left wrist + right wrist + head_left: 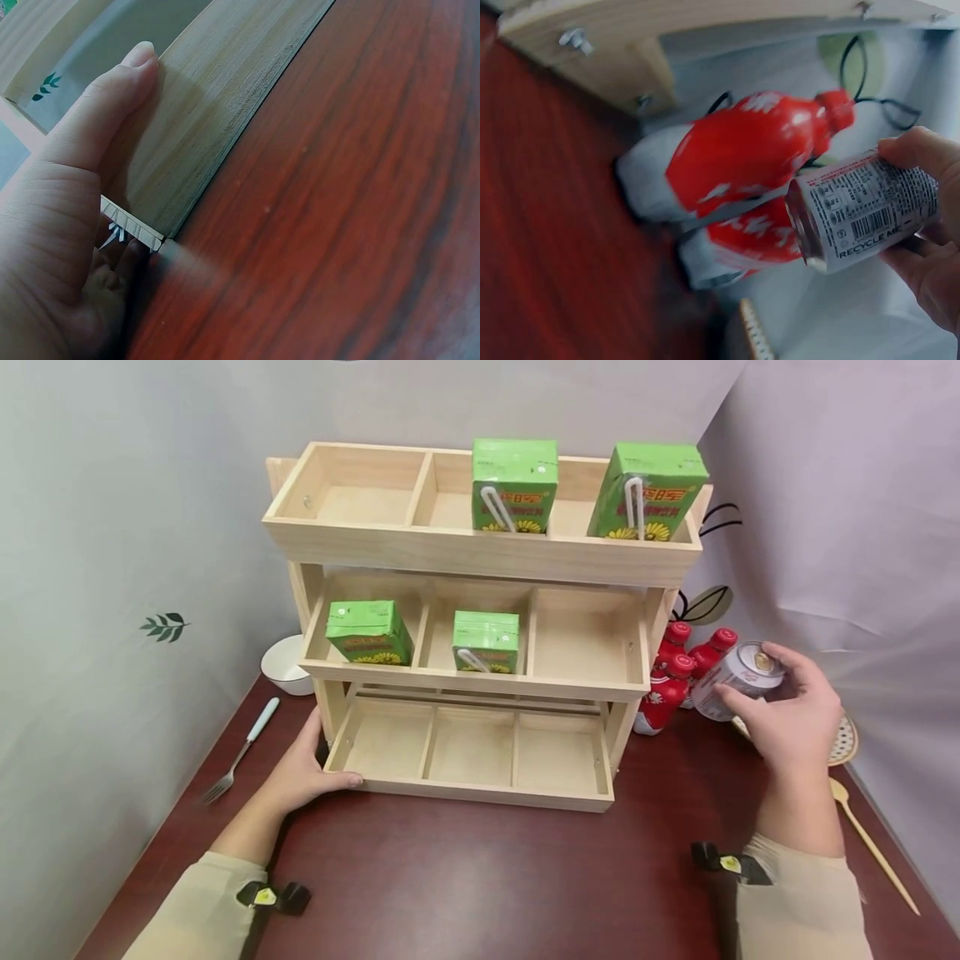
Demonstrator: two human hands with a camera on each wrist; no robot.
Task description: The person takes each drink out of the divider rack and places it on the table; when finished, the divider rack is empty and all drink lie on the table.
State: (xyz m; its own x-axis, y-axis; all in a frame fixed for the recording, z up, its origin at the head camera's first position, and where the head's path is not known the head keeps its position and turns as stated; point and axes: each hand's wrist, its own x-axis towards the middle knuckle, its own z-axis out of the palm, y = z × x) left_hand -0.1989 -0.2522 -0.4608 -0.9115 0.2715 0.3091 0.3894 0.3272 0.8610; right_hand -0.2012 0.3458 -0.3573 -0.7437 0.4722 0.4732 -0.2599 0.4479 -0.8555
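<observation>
Silver-grey can (pixel 738 685) hanging tilted in the right hand (pixel 798 722), left hand (pixel 296 777) gripping a wooden rack (pixel 480 550)

Right hand is pinching the can between thumb and fingers above the worktop (pixel 480 877), by three red bottles (pixel 662 697) at the rack's right end; whether can and bottles are touching, cannot tell. Left hand is clasping the lower left corner, thumb lying along the bottom tier's front board, fingers disappearing behind the end in the head view.

Can and rack are hiding parts of the bottles. A round piece with a dotted rim (pixel 846 739) is mostly vanishing behind the right hand. White bowl (pixel 285 667) is partly tucking behind the rack.

Right wrist view is showing "RECYCLE ME" near a barcode on the can; smaller print is blurring. Bottles are bearing white characters, illegible. Four green cartons (pixel 514 460), two per upper tier, are carrying red characters too small to read.

Worktop is showing red-brown grain and a sheen. Fork (pixel 262 720) is lying left, wooden spoon (pixel 874 850) right. Pale cloth walls (pixel 97 510) are enclosing everything, leaf prints showing.
</observation>
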